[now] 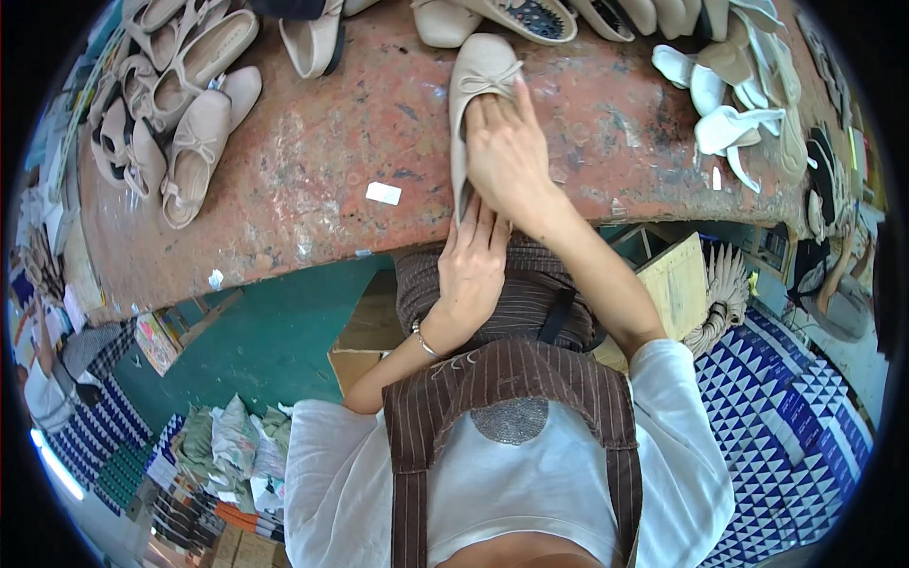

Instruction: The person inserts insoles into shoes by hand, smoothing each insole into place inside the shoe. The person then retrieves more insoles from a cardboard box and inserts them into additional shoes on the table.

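Shoe (pixel 481 59), smooth, beige and bow-topped, lies on scuffed reddish tabletop (pixel 331 133); right hand (pixel 507 159) dips partly inside; left hand (pixel 472 275) rests straight-fingered at its heel; whether either grips, I can't tell.

Shoe (pixel 483 66) at tbl (pixel 331 142) ctr; shoe pile (pixel 194 133) L, shoe row (pixel 445 24) behind, loose pcs (pixel 724 129) R.

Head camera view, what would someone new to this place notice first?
Probably the beige, bow-trimmed flat shoe at the middle of the scuffed red-brown tabletop, with the right hand's fingers inside its opening and the left hand at its heel. Next, perhaps, the cluster of similar beige shoes at the table's left and the curved white pieces at its right.
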Tool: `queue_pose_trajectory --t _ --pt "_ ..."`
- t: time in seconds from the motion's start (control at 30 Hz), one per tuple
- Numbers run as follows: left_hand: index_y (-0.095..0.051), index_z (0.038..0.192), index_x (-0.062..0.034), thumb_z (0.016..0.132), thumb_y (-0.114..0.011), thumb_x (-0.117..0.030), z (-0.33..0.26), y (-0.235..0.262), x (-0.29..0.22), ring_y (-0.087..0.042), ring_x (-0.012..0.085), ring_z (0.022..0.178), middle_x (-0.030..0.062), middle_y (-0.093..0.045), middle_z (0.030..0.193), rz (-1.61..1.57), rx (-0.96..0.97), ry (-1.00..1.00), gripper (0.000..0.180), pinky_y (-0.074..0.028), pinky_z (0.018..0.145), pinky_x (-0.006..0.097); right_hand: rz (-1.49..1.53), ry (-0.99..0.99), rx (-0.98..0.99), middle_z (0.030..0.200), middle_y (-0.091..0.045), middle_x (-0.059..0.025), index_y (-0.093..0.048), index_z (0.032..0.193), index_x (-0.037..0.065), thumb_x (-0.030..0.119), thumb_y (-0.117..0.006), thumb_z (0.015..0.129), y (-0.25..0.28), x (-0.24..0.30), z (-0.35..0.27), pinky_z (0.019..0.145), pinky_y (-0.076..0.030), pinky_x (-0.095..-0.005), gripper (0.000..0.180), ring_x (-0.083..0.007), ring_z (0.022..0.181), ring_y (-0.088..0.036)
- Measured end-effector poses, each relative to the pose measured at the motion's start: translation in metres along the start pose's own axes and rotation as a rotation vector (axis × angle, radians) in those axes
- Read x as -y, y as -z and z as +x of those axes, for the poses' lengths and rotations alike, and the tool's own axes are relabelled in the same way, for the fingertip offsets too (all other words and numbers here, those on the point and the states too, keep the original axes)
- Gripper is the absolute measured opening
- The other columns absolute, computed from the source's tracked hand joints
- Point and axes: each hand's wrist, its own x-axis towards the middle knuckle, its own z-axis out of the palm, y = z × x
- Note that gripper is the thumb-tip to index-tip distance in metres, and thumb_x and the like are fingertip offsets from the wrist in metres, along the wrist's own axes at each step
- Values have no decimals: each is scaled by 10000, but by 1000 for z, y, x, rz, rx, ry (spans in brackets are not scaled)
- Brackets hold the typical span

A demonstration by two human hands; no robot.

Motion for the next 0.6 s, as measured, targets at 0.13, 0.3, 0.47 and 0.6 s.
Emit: queue_pose_trajectory --t 0.13,0.3,0.47,0.6 --pt "-668 1058 35 766 -622 -22 -13 -9 6 -601 375 1076 197 -646 1078 -77 -19 70 301 -519 890 433 -11 -45 94 1385 -484 -317 -461 1328 -155 134 -483 826 -6 23 -44 1170 -232 -520 580 -349 1320 -491" --pt "-634 1191 43 902 -616 -117 4 -4 1 -556 365 1208 227 -617 1238 50 22 -3 330 -458 1016 444 8 -149 283 804 -668 -132 -691 833 8 126 -520 815 -21 0 26 1149 -141 -617 208 -250 875 -671" --pt "-703 1074 42 863 -697 -95 -2 33 23 -616 334 1151 207 -651 1207 -291 -109 124 253 -485 961 445 749 -148 -161 903 -716 -161 -720 930 -21 6 -603 790 60 -41 -26 1024 -447 -456 185 -280 915 -691" --pt "-677 994 71 920 -644 -69 -42 139 128 -577 118 893 71 -640 967 -1177 -398 462 162 -446 856 277 375 -1057 -726 941 -700 -208 -690 994 -20 296 -539 987 86 -188 -68 717 -509 -381 350 -277 809 -669"
